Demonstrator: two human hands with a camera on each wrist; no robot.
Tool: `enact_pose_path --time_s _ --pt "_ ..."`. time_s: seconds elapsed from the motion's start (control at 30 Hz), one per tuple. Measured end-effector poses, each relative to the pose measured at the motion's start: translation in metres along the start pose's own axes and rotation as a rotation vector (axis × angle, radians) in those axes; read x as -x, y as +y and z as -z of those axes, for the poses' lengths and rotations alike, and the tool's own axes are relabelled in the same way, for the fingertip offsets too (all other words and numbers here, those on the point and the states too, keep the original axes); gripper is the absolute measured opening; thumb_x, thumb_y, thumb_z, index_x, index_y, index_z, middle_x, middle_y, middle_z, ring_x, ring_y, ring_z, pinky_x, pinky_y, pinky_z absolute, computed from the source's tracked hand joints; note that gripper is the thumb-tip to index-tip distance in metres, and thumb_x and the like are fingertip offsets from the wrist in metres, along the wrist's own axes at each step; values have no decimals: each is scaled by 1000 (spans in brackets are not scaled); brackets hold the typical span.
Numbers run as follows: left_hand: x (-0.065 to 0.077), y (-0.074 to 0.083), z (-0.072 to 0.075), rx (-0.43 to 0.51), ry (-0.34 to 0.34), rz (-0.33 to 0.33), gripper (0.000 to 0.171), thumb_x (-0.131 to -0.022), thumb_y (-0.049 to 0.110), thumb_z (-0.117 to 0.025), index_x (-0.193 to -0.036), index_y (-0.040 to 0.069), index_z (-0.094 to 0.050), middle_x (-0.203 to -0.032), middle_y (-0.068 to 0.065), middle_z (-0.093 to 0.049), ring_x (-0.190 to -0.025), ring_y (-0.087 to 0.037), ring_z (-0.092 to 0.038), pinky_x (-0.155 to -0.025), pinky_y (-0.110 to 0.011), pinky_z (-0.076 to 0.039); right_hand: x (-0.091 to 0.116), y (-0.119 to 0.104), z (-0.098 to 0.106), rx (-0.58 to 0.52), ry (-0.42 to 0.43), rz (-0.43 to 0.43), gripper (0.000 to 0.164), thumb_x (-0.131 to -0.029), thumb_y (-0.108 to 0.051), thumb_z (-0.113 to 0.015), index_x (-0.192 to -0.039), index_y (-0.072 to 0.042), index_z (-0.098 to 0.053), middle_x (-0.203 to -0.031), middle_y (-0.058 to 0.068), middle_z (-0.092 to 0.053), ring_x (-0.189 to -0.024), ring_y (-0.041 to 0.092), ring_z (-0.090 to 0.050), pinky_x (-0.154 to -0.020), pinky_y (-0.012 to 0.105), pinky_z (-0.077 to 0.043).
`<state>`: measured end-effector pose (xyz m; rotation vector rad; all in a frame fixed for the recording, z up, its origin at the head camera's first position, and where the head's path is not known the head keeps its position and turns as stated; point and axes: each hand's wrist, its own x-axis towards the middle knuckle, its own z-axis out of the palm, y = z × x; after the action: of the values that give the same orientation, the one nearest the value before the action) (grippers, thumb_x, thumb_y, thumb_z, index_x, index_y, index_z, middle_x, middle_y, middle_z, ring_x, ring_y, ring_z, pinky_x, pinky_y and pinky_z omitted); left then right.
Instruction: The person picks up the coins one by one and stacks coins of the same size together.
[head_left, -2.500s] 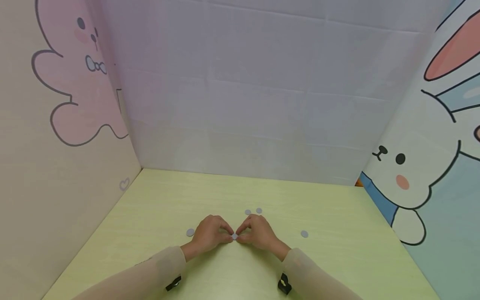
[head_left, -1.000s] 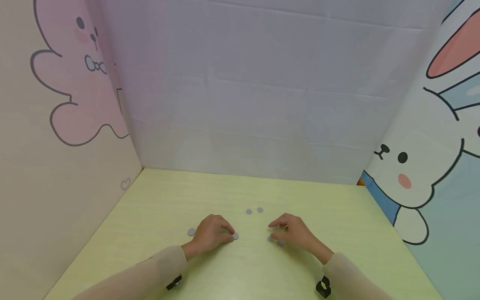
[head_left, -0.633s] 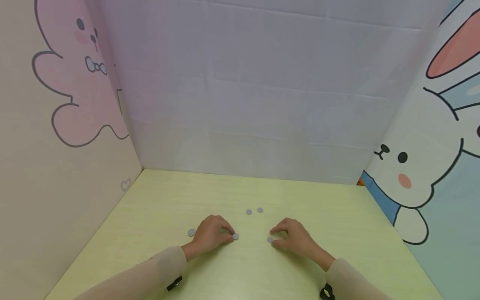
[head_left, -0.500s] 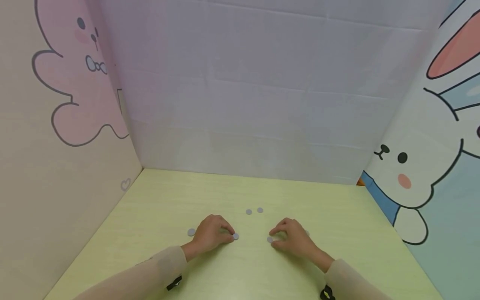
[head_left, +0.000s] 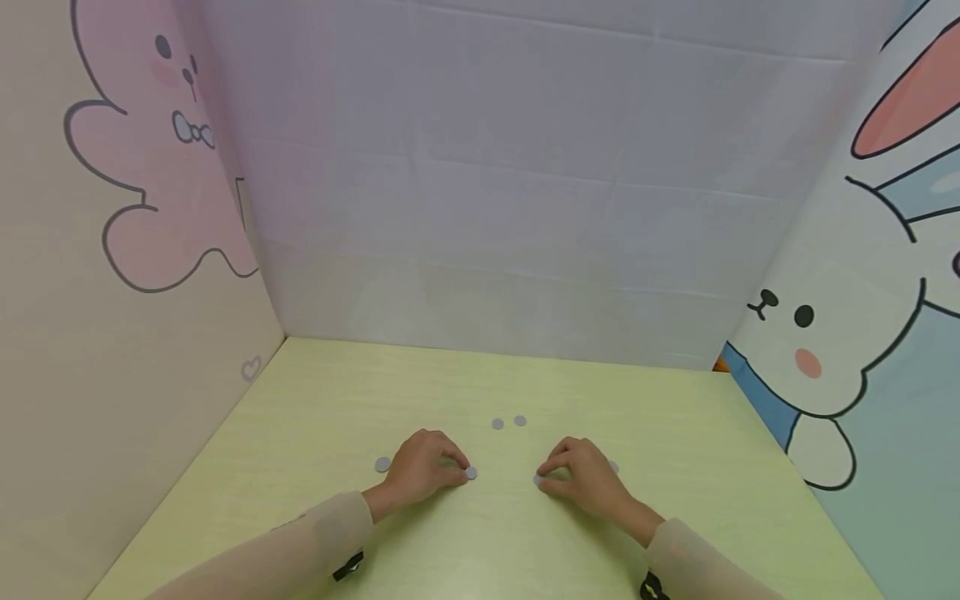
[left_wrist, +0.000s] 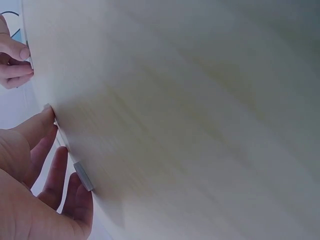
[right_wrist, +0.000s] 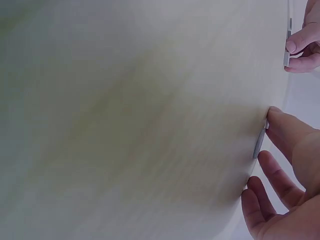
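In the head view my left hand [head_left: 422, 463] pinches a small grey coin [head_left: 471, 472] at its left rim, thumb and forefinger on it. To the right, my right hand [head_left: 587, 477] holds another coin [head_left: 537, 481] between thumb and forefinger, flat on the table. That coin shows edge-on as a thin grey disc [right_wrist: 259, 144] in the right wrist view, thumb at one end and forefinger at the other. Just left of the left hand lies a larger coin [head_left: 383, 464]; its thick ridged edge [left_wrist: 83, 176] appears by the fingers in the left wrist view.
Two coins lie side by side farther back, one left [head_left: 498, 424] and one right [head_left: 521, 421]. Another coin [head_left: 613, 467] is partly hidden behind the right hand. The pale yellow table [head_left: 360, 379] meets a white cloth wall [head_left: 487, 208] and cartoon-printed side walls.
My right hand has left the coin at my left fingers and moved right to a second coin there, its thumb and forefinger closing on it. The left hand has stayed in place.
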<state>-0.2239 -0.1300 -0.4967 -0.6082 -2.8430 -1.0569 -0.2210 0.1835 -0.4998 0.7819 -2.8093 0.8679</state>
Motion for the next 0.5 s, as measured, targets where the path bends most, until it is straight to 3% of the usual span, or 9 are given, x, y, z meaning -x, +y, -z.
enact_pose_path --time_s 0.5 --pt "-2 -4 -3 -8 2 13 9 -82 26 -94 -86 26 -86 -94 15 -75 -103 -19 -64 -95 -47 -53 -11 -3 -4 9 0 115 6 -90 -23 -88 -91 -18 -85 -92 -10 -73 -86 10 -66 -81 34 -56"
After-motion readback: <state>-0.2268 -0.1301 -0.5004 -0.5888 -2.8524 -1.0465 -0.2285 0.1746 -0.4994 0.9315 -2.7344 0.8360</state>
